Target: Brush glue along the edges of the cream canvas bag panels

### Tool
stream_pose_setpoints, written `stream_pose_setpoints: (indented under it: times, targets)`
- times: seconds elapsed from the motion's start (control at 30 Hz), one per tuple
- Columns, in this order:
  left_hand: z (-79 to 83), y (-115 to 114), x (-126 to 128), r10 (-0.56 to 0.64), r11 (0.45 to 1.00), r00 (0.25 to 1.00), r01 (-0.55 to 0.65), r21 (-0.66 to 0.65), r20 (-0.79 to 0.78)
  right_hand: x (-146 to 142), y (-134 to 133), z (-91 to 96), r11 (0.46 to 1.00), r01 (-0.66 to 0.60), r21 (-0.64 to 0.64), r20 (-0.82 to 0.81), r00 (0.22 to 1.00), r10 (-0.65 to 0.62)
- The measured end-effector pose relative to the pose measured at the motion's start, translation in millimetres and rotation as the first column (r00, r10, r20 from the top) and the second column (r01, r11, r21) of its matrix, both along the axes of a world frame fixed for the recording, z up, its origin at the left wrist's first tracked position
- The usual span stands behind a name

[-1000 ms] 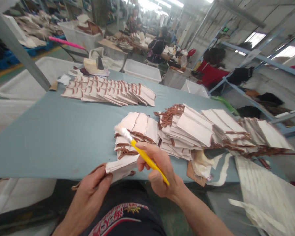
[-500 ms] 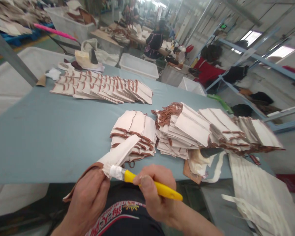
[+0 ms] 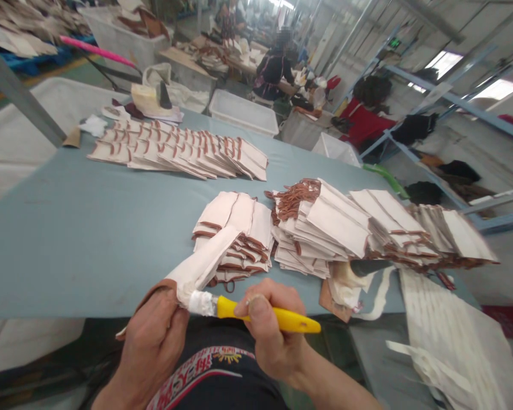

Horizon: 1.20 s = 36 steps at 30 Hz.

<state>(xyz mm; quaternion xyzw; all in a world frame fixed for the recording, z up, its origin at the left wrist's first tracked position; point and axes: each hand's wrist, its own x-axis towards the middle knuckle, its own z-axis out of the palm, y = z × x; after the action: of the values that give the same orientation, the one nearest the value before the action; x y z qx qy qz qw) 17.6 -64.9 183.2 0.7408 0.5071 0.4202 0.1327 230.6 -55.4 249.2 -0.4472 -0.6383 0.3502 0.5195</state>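
Yellow-handled brush (image 3: 224, 307), gripped in our right hand (image 3: 269, 341), has swung down onto the cream leather piece (image 3: 205, 262) our left hand (image 3: 154, 341) pinches.

Bright, even light falls from ceiling lamps (image 3: 282, 4) and glaring windows (image 3: 491, 91) beyond the desk (image 3: 89, 228). Shadows on the desk are soft. Edges bend strongly; far background is blurred.

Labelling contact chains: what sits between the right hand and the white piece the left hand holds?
Head view: a yellow-handled brush. The right hand grips its handle; its white bristle end meets the white piece by the left hand.
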Motion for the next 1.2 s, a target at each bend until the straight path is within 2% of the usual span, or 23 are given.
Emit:
stream_pose_setpoints:
  times: [0.1,0.27,0.4,0.5,0.6,0.7,0.77,0.83,0.93,1.03,1.2]
  targets:
    - [1.8,2,1,0.0,0.999,1.0,0.001,0.037,-0.018,-1,24,0.3,0.994,-0.022,-0.104,-0.077,0.997,0.014]
    - [5.5,4,4,-0.005,0.991,0.998,0.014,0.132,-0.067,2,68,-0.5,0.977,0.143,-0.156,-0.093,0.983,-0.159]
    - [3.3,2,4,0.02,0.995,0.999,-0.017,0.093,-0.025,3,73,4.1,0.946,0.225,-0.235,-0.249,0.926,-0.283]
    - [3.3,2,5,0.022,0.998,1.0,-0.023,0.06,0.013,-8,72,2.9,0.942,0.145,-0.304,-0.345,0.904,-0.251]
    - [5.3,2,4,0.021,0.999,0.999,-0.022,0.028,0.031,-17,80,-3.8,0.93,0.101,-0.354,-0.304,0.928,-0.217]
    - [5.4,1,3,0.061,0.998,0.997,-0.06,-0.033,0.056,-15,88,-6.5,0.911,0.217,-0.351,-0.24,0.919,-0.312]
    - [2.7,-1,2,0.096,0.993,0.991,-0.088,-0.083,0.096,-14,86,-3.3,0.916,0.248,-0.315,-0.244,0.912,-0.33]
    - [-1.6,-4,1,0.139,0.983,0.976,-0.115,-0.143,0.169,-19,81,1.2,0.946,0.177,-0.273,-0.282,0.925,-0.254]
    - [-4.8,-6,-3,0.214,0.949,0.942,-0.138,-0.284,0.259,-27,79,3.0,0.974,0.008,-0.227,-0.29,0.954,-0.075]
    - [2.9,-1,-8,0.164,0.891,0.937,-0.007,-0.455,0.307,-21,92,0.5,0.974,-0.099,-0.201,-0.2,0.978,0.058]
    - [23.5,13,-10,0.078,0.822,0.897,0.189,-0.537,0.436,2,125,13.7,0.941,-0.313,-0.127,-0.07,0.949,0.306]
